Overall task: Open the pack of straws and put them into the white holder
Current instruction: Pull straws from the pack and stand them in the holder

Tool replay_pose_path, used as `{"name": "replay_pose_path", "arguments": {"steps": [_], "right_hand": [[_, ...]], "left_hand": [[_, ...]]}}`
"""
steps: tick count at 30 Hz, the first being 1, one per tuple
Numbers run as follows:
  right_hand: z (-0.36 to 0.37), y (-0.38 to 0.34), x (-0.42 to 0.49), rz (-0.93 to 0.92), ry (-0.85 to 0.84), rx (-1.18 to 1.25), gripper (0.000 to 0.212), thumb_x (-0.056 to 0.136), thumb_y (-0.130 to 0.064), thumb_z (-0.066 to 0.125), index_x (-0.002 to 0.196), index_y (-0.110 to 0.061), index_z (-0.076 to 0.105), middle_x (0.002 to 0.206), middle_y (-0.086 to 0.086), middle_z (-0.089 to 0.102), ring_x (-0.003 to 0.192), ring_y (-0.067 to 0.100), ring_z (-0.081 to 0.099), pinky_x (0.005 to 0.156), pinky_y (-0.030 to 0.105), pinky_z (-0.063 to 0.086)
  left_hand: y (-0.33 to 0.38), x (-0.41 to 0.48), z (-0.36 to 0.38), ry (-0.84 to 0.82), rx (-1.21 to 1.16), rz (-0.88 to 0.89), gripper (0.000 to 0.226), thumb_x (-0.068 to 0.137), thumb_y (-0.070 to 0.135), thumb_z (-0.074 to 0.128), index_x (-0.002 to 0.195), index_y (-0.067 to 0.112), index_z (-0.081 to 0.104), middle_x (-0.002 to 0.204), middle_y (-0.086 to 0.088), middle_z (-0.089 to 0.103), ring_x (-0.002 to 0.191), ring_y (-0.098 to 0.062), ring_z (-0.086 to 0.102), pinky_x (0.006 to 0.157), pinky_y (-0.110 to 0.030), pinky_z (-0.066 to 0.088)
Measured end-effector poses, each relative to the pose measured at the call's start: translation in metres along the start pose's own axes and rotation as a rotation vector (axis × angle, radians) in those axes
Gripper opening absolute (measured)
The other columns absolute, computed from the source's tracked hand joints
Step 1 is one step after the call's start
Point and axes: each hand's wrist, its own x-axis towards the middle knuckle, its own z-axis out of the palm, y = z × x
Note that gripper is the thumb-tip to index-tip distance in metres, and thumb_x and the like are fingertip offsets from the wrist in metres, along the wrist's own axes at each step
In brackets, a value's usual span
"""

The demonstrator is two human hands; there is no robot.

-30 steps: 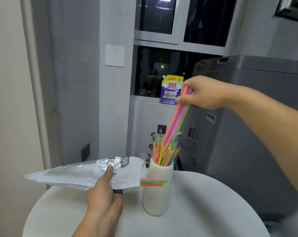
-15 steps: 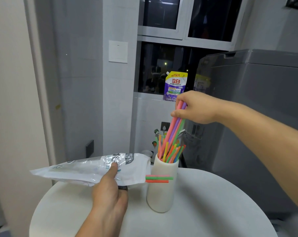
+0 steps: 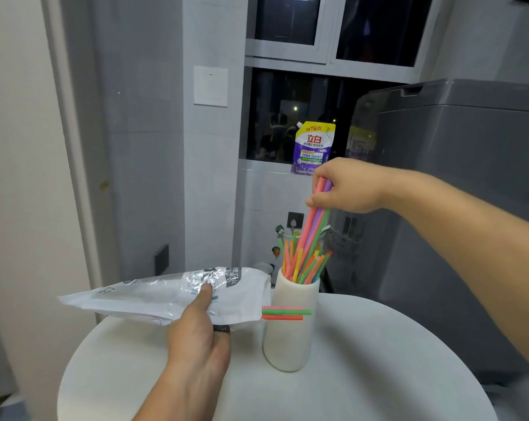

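One pack [image 3: 166, 296] sits leftmost, held level by the left hand [image 3: 196, 332]. The thumb presses on top of the film and the other fingers are hidden beneath it. That film looks thin, crinkly and slick, so I judge it light and floppy. A pinch near the mouth, where the thumb lies, should keep it from sagging.

Just right of the thumb, three straws [image 3: 284, 312], pink, green and orange, poke level out of the open mouth, their tips across the holder's wall.

One white holder [image 3: 290, 335] stands on the table [image 3: 393, 360], right of the left fingers and below the right ones. It looks steady enough to need no bracing. A loose fan [image 3: 290, 259] of straws stands in it, a dozen or so, too crowded to count exactly.

Above, the right hand [image 3: 348, 186] pinches a bunch [image 3: 313, 223] near its top ends, thumb and fingers curled round it. Pink, purple and green show, so at least three. From the fingertips the bunch slants down into the holder; how deep it reaches I cannot tell.

Straws are light, smooth and thin-walled. A hard squeeze would likely crease them and a slack one would let them slip, so a gentle grip high up suits.
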Motion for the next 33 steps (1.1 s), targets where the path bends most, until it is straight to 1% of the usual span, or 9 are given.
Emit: {"name": "replay_pose_path", "arguments": {"steps": [3,8,15,19,22,26,30,31,33], "right_hand": [[0.003,0.001,0.002,-0.002,0.014,0.024,0.024,0.093,-0.041,0.066,0.084,-0.019,0.059,0.085,0.000,0.062,0.075,0.013,0.057,0.058,0.022,0.043],[-0.021,-0.002,-0.003,-0.011,0.055,-0.023,0.028,0.094,-0.040,0.064,0.079,-0.019,0.056,0.078,0.003,0.055,0.066,0.013,0.050,0.055,0.024,0.040],[0.000,-0.003,0.011,0.027,-0.036,-0.070,0.026,0.093,-0.042,0.066,0.090,-0.017,0.062,0.090,0.003,0.064,0.083,0.016,0.060,0.058,0.023,0.045],[0.016,-0.003,0.013,0.041,-0.085,-0.064,0.024,0.095,-0.041,0.064,0.092,-0.017,0.061,0.088,-0.002,0.063,0.077,0.012,0.057,0.057,0.022,0.041],[0.029,-0.007,0.006,0.039,-0.099,-0.043,0.027,0.098,-0.040,0.058,0.096,-0.014,0.063,0.090,0.003,0.065,0.075,0.013,0.057,0.057,0.023,0.041],[0.049,-0.010,-0.006,0.054,-0.075,0.015,0.044,0.103,-0.050,0.041,0.105,-0.014,0.064,0.099,0.006,0.064,0.090,0.020,0.062,0.077,0.034,0.054],[0.070,-0.008,-0.014,0.040,-0.072,0.114,0.051,0.104,-0.054,0.031,0.123,-0.017,0.062,0.120,0.007,0.056,0.109,0.021,0.056,0.096,0.037,0.050],[0.076,-0.008,-0.016,0.036,-0.072,0.153,0.052,0.104,-0.052,0.032,0.133,-0.017,0.057,0.131,0.008,0.055,0.116,0.021,0.055,0.100,0.037,0.049],[0.086,-0.008,-0.019,0.025,-0.055,0.240,0.060,0.104,-0.051,0.033,0.156,-0.021,0.029,0.158,0.004,0.038,0.135,0.022,0.048,0.107,0.037,0.044]], "left_hand": [[0.001,-0.001,0.001,0.002,-0.007,0.006,0.039,0.097,0.001,0.065,0.135,0.008,0.064,0.123,-0.005,0.075,0.095,-0.014,0.074,0.078,-0.030,0.063],[-0.001,-0.001,0.002,0.001,-0.010,0.003,0.039,0.097,0.001,0.065,0.135,0.008,0.064,0.124,-0.006,0.075,0.094,-0.016,0.074,0.084,-0.033,0.059],[-0.001,-0.003,0.002,0.001,-0.012,-0.007,0.037,0.097,0.001,0.065,0.133,0.009,0.064,0.124,-0.005,0.075,0.090,-0.014,0.074,0.077,-0.031,0.060],[0.000,-0.003,0.003,-0.006,-0.008,-0.004,0.037,0.098,0.001,0.065,0.134,0.009,0.064,0.122,-0.005,0.075,0.090,-0.015,0.075,0.080,-0.032,0.060],[0.001,-0.003,0.003,0.001,-0.010,0.001,0.037,0.097,0.000,0.065,0.134,0.008,0.064,0.124,-0.006,0.075,0.091,-0.015,0.074,0.081,-0.032,0.059],[0.000,-0.001,0.003,0.012,-0.001,-0.018,0.037,0.097,0.002,0.067,0.132,0.010,0.065,0.117,-0.003,0.077,0.082,-0.012,0.076,0.066,-0.027,0.064],[-0.001,-0.003,0.003,-0.003,-0.003,-0.014,0.035,0.097,0.002,0.066,0.131,0.010,0.065,0.109,-0.001,0.077,0.076,-0.010,0.076,0.071,-0.026,0.063],[0.000,-0.004,0.003,-0.003,-0.001,-0.011,0.036,0.097,0.002,0.065,0.132,0.010,0.065,0.110,-0.001,0.077,0.080,-0.011,0.075,0.073,-0.027,0.061],[0.000,-0.003,0.003,-0.005,0.002,-0.011,0.036,0.097,0.002,0.065,0.132,0.010,0.065,0.112,-0.002,0.077,0.081,-0.011,0.076,0.073,-0.027,0.061]]}}
